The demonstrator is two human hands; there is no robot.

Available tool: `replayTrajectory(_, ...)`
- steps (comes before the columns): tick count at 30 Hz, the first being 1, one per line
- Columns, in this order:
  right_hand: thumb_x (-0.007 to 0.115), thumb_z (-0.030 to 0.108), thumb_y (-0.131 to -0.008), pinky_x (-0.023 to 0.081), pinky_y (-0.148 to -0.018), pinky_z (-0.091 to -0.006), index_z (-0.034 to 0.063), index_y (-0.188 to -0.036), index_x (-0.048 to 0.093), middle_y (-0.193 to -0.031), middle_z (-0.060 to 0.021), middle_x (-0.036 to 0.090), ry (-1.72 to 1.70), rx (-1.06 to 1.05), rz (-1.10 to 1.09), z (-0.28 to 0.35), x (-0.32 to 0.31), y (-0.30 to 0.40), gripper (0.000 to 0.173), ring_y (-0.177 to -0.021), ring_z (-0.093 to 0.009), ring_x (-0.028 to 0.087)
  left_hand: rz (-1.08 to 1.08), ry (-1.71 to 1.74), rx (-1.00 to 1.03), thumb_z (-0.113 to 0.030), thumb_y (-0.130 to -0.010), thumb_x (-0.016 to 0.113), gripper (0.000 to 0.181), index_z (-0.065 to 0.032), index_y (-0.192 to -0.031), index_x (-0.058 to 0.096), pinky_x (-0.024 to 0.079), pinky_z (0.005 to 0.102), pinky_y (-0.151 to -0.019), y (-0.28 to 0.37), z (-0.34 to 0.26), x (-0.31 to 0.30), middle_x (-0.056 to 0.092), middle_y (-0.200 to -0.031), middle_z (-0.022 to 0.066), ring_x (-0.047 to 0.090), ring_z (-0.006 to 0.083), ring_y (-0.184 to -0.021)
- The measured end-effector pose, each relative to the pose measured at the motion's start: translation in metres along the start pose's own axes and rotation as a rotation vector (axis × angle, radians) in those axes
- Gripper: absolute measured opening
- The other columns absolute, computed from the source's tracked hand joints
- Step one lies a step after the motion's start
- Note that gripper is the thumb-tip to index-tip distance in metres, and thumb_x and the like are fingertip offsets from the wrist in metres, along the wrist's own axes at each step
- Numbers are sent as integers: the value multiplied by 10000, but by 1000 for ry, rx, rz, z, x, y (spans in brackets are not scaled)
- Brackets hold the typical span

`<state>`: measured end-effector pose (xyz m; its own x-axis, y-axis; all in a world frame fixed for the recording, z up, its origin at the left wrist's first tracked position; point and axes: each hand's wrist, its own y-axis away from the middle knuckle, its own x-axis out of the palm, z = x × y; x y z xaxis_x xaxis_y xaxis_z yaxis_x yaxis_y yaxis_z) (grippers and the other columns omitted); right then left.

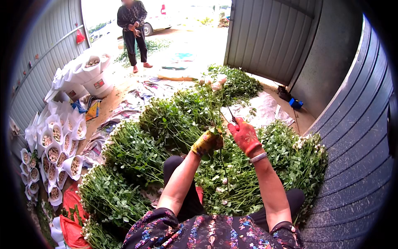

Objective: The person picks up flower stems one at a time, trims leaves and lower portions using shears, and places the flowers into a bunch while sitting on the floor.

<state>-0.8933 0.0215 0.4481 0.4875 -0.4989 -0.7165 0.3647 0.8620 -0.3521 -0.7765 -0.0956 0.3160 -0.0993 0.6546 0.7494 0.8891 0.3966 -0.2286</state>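
My left hand [207, 142], in a yellow patterned glove, grips a flower stem whose pale pink roses [216, 82] rise above the fist. Below that fist the dark lower stem [224, 174] hangs over the cut greenery. In a red glove with a flower print, my right hand [245, 135] is closed around scissors or pruning shears [232, 115], their dark blade pointing up beside the stem. The handles are mostly hidden by the fingers. Leafy flower stems [230, 193] with small white blooms lie in a heap beneath both hands and around my knees.
Paper-wrapped rose bunches [53, 154] stand along the left wall, with white buckets [99, 85] of wrapped flowers behind. Another person [133, 28] stands in the doorway. A metal door [267, 40] and corrugated wall [351, 149] bound the right. Red plastic [70, 230] lies at lower left.
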Motion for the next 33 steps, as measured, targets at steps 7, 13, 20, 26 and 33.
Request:
replayTrajectory(7, 591, 306, -869, 485, -649, -376, 21, -974, 591, -702, -132, 641, 3, 52, -11, 5, 11, -5, 303, -669, -296, 626, 31, 0, 11, -325, -822, 667, 258, -117, -916, 546, 375, 278, -535, -3, 4, -9, 506, -684, -7, 459, 137, -593)
replayTrajectory(13, 579, 305, -871, 486, -655, -378, 22, -975, 595, -730, -135, 655, -75, 145, 49, 4, 11, 0, 302, -686, -292, 633, 42, -79, 79, -306, -835, 617, 241, -104, -933, 529, 370, 271, -557, -11, 10, -20, 488, -689, -10, 454, 137, -597)
replayTrajectory(20, 565, 287, -879, 482, -673, -443, -6, -997, 573, -769, -220, 634, -9, 44, 44, 5, 16, 0, 316, -753, -383, 619, -4, -63, 110, -351, -868, 595, 268, -87, -872, 553, 395, 275, -539, -8, 15, -23, 533, -732, -5, 494, 122, -614)
replayTrajectory(26, 566, 276, -883, 484, -654, -437, -5, -963, 578, -756, -205, 633, -29, 41, 6, 10, 20, 2, 293, -726, -379, 617, -16, -87, 109, -360, -840, 633, 290, -78, -828, 569, 408, 284, -552, -7, 10, -23, 537, -708, 8, 498, 145, -615)
replayTrajectory(33, 603, 284, -866, 485, -633, -405, 25, -975, 566, -708, -137, 631, 90, -44, -81, 18, 15, 1, 282, -683, -318, 620, -69, -11, 71, -307, -837, 653, 236, -81, -828, 586, 447, 300, -598, -6, 10, -26, 567, -731, 5, 536, 146, -653)
